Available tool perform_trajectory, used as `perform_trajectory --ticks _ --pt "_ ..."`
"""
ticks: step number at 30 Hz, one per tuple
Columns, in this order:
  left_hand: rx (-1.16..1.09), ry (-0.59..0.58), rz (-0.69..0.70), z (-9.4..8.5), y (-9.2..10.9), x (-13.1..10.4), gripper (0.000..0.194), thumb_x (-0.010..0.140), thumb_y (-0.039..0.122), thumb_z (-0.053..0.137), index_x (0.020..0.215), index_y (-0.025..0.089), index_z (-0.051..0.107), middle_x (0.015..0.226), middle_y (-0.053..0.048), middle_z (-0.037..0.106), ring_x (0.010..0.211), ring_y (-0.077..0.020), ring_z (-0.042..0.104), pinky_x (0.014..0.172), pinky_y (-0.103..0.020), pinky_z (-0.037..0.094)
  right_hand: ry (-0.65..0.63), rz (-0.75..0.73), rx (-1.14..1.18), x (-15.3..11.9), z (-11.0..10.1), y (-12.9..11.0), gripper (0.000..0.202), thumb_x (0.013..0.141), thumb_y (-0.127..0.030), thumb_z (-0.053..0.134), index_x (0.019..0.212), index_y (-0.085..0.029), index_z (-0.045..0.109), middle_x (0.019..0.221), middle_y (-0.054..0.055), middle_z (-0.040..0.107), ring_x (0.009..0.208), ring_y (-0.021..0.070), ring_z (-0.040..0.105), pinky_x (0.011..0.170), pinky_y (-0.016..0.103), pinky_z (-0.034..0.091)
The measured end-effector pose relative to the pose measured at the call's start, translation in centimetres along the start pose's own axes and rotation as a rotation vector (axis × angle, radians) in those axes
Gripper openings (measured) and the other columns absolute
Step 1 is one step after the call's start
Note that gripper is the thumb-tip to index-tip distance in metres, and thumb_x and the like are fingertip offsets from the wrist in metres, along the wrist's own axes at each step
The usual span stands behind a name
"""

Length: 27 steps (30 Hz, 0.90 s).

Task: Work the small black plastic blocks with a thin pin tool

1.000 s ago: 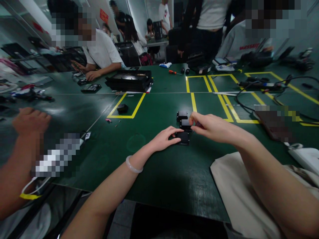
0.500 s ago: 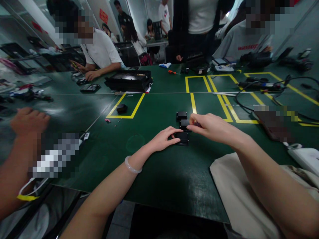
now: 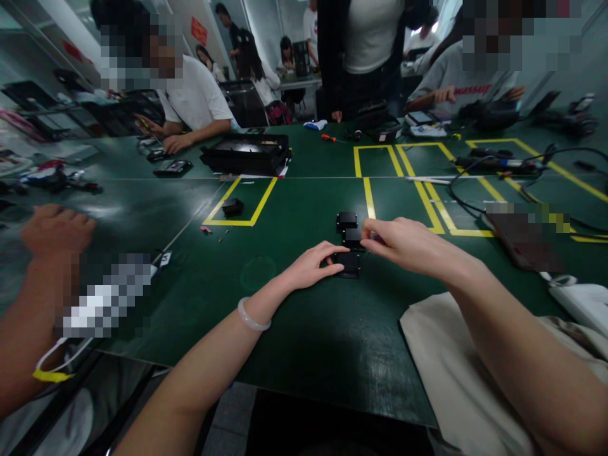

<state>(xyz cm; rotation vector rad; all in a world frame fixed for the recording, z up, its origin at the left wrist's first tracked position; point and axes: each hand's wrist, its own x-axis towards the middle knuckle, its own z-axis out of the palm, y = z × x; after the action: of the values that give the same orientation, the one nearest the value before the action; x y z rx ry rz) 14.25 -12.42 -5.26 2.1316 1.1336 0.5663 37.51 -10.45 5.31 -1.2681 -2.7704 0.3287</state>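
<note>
"Where's the near black box [image 3: 349,263]?"

"On the green table [image 3: 304,342]. The left hand [image 3: 313,265] pinches its left side — that hand is closest. I can't tell its long side."

"And the right hand [image 3: 401,242]?"

"Just past its far right corner, fingertips pressed together — I can't tell on what."

"What's around it?"

"The middle black box [image 3: 352,237] sits just behind it, the far black box [image 3: 347,219] behind that."

A glossy green table [image 3: 313,335] with yellow tape [image 3: 230,223] spans the frame's middle. At upper left, red paper [image 3: 199,31] hangs near a dark chair [image 3: 244,104]; grey floor [image 3: 230,408] shows at bottom.
</note>
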Motion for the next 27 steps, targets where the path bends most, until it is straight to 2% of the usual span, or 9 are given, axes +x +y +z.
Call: perform_trajectory --ticks 4,8,10,13,16,21,24,27 --pt "-0.007 -0.001 0.006 0.02 0.00 -0.02 0.041 0.095 0.044 0.050 0.133 0.029 0.050 0.113 -0.004 0.052 0.088 -0.0154 0.059 0.081 -0.030 0.045 0.009 -0.037 0.063 -0.16 0.01 0.08 0.017 0.088 -0.030 0.043 0.104 -0.024 0.049 0.073 0.000 0.060 0.059 0.0152 0.050 0.053 0.026 0.026" --pt "-0.011 0.009 0.006 0.07 -0.10 0.00 0.042 0.094 0.044 0.051 0.133 0.028 0.050 0.112 -0.004 0.053 0.087 -0.0155 0.059 0.080 -0.030 0.045 0.009 -0.010 0.031 -0.07 0.01 0.03 0.018 0.091 -0.039 0.042 0.087 -0.024 0.050 0.070 0.000 0.058 0.058 0.0147 0.047 0.052 0.027 0.023" --pt "-0.008 0.008 0.007 0.08 -0.16 0.02 0.042 0.094 0.044 0.051 0.133 0.028 0.050 0.112 -0.004 0.053 0.087 -0.0157 0.058 0.081 -0.030 0.045 0.006 0.001 -0.010 -0.02 0.05 0.09 0.019 0.092 -0.039 0.041 0.085 -0.024 0.049 0.067 0.000 0.056 0.057 0.0147 0.046 0.051 0.027 0.022" --pt "-0.009 0.005 0.017 0.07 -0.25 0.06 0.042 0.094 0.044 0.051 0.133 0.027 0.051 0.111 -0.005 0.053 0.087 -0.0155 0.058 0.082 -0.030 0.045 0.004 -0.027 0.001 -0.09 0.11 0.20 0.013 0.091 -0.033 0.041 0.097 -0.024 0.049 0.070 -0.001 0.057 0.058 0.0149 0.047 0.052 0.026 0.023" --pt "-0.011 0.006 0.022 0.07 -0.31 0.08 0.041 0.094 0.043 0.051 0.132 0.027 0.051 0.111 -0.004 0.053 0.086 -0.0152 0.058 0.082 -0.030 0.045 0.011 -0.046 0.044 -0.12 0.10 0.10 0.016 0.089 -0.033 0.044 0.103 -0.024 0.047 0.074 -0.001 0.060 0.059 0.0146 0.049 0.053 0.026 0.025" --pt "-0.003 0.008 0.017 0.07 -0.28 0.06 0.041 0.094 0.044 0.051 0.132 0.028 0.051 0.111 -0.004 0.052 0.086 -0.0156 0.058 0.080 -0.029 0.045 0.019 0.018 -0.015 0.05 0.05 -0.12 0.019 0.093 -0.039 0.041 0.085 -0.023 0.048 0.069 0.000 0.057 0.057 0.0146 0.047 0.052 0.027 0.022" --pt "-0.004 0.009 0.024 0.03 -0.24 0.04 0.041 0.094 0.044 0.052 0.132 0.027 0.051 0.111 -0.004 0.053 0.087 -0.0157 0.058 0.081 -0.029 0.044 0.014 -0.027 0.019 -0.05 0.07 0.06 0.011 0.093 -0.032 0.040 0.097 -0.024 0.047 0.073 0.000 0.058 0.061 0.0152 0.050 0.053 0.026 0.024" --pt "-0.011 0.005 0.020 0.02 -0.24 0.04 0.041 0.094 0.043 0.051 0.132 0.027 0.051 0.112 -0.005 0.052 0.086 -0.0153 0.058 0.080 -0.029 0.044 0.009 -0.045 0.044 -0.18 0.12 0.16 0.014 0.091 -0.032 0.042 0.102 -0.024 0.046 0.073 -0.001 0.058 0.061 0.0148 0.050 0.054 0.026 0.025"
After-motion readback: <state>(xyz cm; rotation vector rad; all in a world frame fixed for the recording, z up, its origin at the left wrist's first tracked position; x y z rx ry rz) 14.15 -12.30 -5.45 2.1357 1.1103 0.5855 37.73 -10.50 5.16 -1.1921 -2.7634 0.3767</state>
